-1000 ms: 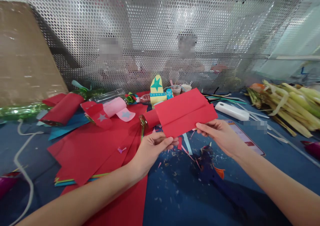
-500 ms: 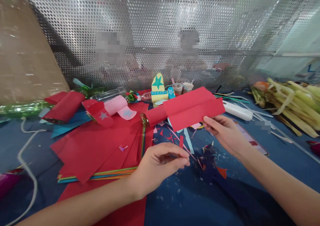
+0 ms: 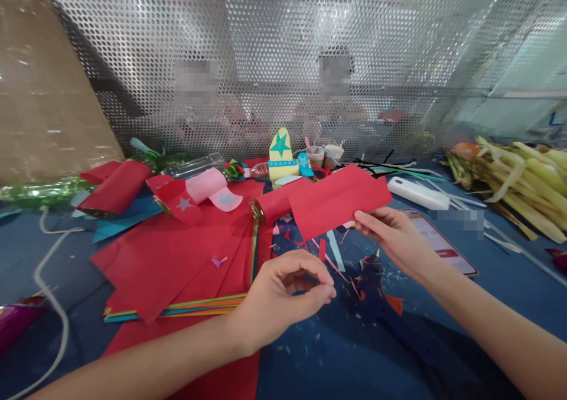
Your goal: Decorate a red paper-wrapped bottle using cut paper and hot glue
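My right hand [image 3: 392, 234] pinches the near right corner of a red paper sheet [image 3: 339, 202], held up over the table. Behind the sheet's left part lies a red-wrapped bottle piece [image 3: 283, 200], its open end facing left. My left hand [image 3: 286, 296] is in front, thumb and fingertips pressed together; whatever they may hold is too small to make out. Below my right hand, a dark blue glue gun [image 3: 374, 293] with an orange trigger rests on the table, nozzle pointing away. Left of my left hand lies a stack of red paper [image 3: 172, 258] with other colours underneath.
Several paper-covered bottle pieces, one a red roll [image 3: 117, 187], line the back. A yellow paper piece with a star [image 3: 280, 146] stands mid-back. Paper scraps [image 3: 334, 249] litter the middle. A phone [image 3: 443, 243], a white device [image 3: 419, 194] and corn husks [image 3: 527, 181] lie right.
My right hand has shifted slightly left and down with the red sheet, which now appears flatter and tilted differently. My left hand stays nearly in place, still pinched.
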Available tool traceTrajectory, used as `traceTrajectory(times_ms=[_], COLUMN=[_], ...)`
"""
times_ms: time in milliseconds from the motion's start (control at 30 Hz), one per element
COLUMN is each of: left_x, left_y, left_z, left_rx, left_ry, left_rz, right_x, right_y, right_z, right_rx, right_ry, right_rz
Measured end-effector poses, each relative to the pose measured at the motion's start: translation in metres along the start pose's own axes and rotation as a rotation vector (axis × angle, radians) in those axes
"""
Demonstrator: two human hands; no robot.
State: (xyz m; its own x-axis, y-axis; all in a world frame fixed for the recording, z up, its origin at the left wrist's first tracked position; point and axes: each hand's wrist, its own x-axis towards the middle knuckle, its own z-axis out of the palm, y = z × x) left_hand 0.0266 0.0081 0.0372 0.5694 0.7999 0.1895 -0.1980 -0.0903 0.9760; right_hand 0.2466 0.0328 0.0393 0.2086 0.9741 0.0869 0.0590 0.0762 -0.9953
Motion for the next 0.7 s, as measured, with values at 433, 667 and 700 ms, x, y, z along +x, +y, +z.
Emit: traceTrajectory(times_ms=[433, 667, 700], left_x=[-0.0006, -0.0005, -0.0003], left_y=[-0.0027, 0.001, 0.0009], left_z=[0.0006, 0.0016, 0.0015], left_rx=[-0.181, -0.176, -0.169], left_ry=[-0.018, -0.018, -0.026], left_rz=[-0.104, -0.126, -0.12], right_x=[-0.0012, -0.0004, -0.0004], right_y=[-0.0023, -0.0012, -0.0009], right_z=[0.0024, 0.0017, 0.0017], right_rx=[-0.007, -0.031, -0.033], right_ry=[-0.009, -0.017, -0.018], right_rz=[0.008, 0.006, 0.006])
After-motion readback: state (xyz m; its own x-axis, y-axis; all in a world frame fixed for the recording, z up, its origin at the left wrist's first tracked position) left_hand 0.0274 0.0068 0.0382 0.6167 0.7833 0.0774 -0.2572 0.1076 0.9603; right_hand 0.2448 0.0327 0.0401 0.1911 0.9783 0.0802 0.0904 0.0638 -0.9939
